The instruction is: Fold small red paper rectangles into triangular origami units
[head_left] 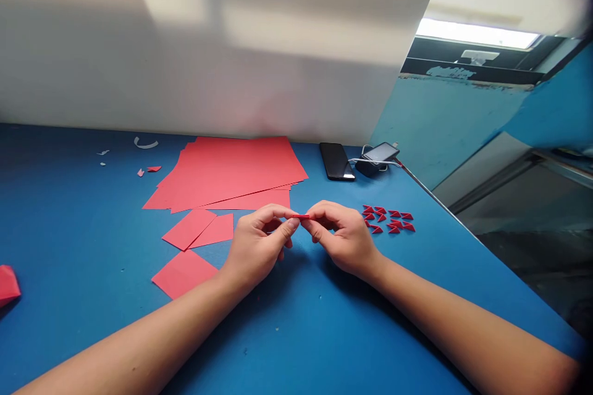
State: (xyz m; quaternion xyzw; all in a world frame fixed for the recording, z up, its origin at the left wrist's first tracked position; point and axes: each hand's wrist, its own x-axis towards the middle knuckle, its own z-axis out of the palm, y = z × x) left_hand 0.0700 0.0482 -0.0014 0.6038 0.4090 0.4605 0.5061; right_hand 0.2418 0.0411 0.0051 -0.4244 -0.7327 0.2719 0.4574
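Observation:
Between my two hands is a small folded strip of red paper (pixel 301 216), held up a little above the blue table. My left hand (pixel 263 236) pinches its left end between thumb and forefinger. At the other end, the thumb and forefinger of my right hand (pixel 341 236) are closed on the same strip. Several small folded red paper triangles (pixel 393 223) lie in groups just right of my right hand. Left of my left hand are loose red paper pieces (pixel 189 229), and another red piece (pixel 183 274) lies partly behind my left forearm.
A stack of large red sheets (pixel 236 170) lies at the back, before a white upright board (pixel 278 62). To its right are a black phone (pixel 337 162) and a device with a white cable (pixel 380 153). Paper scraps (pixel 146 144) lie back left; a red object (pixel 8 285) sits at the left edge.

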